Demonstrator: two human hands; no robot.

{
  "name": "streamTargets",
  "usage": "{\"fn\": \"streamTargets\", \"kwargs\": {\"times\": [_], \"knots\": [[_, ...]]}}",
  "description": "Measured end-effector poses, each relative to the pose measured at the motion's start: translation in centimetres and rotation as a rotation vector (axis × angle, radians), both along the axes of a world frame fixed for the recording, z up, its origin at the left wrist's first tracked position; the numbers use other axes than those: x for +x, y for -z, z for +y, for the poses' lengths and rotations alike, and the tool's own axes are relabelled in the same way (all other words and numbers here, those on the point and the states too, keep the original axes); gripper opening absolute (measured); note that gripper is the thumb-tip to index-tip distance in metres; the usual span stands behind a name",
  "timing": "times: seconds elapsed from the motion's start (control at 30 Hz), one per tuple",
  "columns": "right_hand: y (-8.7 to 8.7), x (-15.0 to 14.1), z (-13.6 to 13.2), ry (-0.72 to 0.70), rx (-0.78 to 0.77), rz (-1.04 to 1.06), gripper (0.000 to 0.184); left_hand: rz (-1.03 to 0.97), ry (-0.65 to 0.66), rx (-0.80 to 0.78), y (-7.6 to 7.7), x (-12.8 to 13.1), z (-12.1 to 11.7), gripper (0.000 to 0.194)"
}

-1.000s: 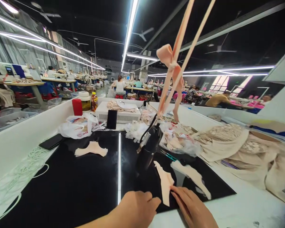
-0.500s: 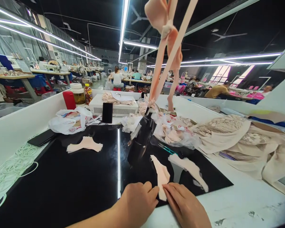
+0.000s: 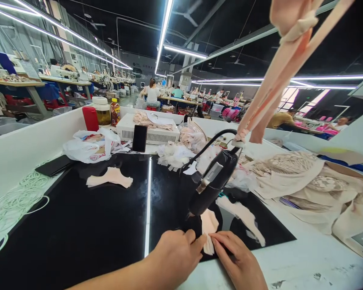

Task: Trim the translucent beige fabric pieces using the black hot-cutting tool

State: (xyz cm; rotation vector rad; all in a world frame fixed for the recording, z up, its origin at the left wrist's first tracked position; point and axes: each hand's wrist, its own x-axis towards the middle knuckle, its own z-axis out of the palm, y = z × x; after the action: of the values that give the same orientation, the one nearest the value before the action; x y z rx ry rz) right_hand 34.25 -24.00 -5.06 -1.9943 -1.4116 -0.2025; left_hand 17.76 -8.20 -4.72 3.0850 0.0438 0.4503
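A pale peach fabric piece (image 3: pixel 209 222) lies near the front edge of a glossy black board (image 3: pixel 103 229). My left hand (image 3: pixel 177 253) is closed at its lower left side, thumb and fingers pinched on the cloth. From the right, my right hand (image 3: pixel 238 255) pinches the same piece, fingertips close to the left ones. The cloth looks creased between them. Just above hangs a black handheld tool (image 3: pixel 216 181) with a cord, its tip partly over the fabric's upper end. A similar fabric piece (image 3: pixel 242 213) rests to the right, and another (image 3: pixel 110 178) lies at the far left.
Peach cloth strips (image 3: pixel 278 76) hold up the black tool. Behind the board stand a phone (image 3: pixel 139 138), a white vented box (image 3: pixel 148 131) and a plastic bag (image 3: pixel 92 147). Beige fabric (image 3: pixel 293 173) is heaped at right; green cord (image 3: pixel 16 209) lies at left. People sit farther back.
The hanging tool and its strips have swung right and now tilt over the fabric's upper end. Both hands stay at the piece, which has become creased between the fingers.
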Motion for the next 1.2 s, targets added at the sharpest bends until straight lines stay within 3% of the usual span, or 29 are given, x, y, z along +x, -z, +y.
{"fn": "streamTargets", "kwargs": {"times": [0.3,0.6,0.8,1.0,1.1,1.2], "knots": [[1.3,0.2,-0.2,0.032,-0.011,0.082,0.031,-0.023,0.001,-0.029,-0.6,-0.3,0.0,0.028],[2.3,0.3,-0.7,0.027,0.011,0.121,0.025,0.058,-0.017,0.021,-0.2,-0.1,-0.4,0.052],[2.3,0.2,-0.7,0.02,0.043,0.143,0.025,0.082,-0.043,0.043,-0.9,0.0,-0.7,0.051],[1.3,-0.1,-0.2,0.065,0.095,0.242,0.03,0.051,-0.018,0.026,-1.0,0.0,-0.5,0.043],[-0.1,0.0,0.3,0.123,0.144,0.324,0.034,0.039,-0.007,0.004,-1.1,0.0,-0.5,0.033],[-1.8,0.5,1.1,0.161,0.182,0.449,0.036,0.056,-0.009,0.004,-1.1,0.0,-0.5,0.035]]}}
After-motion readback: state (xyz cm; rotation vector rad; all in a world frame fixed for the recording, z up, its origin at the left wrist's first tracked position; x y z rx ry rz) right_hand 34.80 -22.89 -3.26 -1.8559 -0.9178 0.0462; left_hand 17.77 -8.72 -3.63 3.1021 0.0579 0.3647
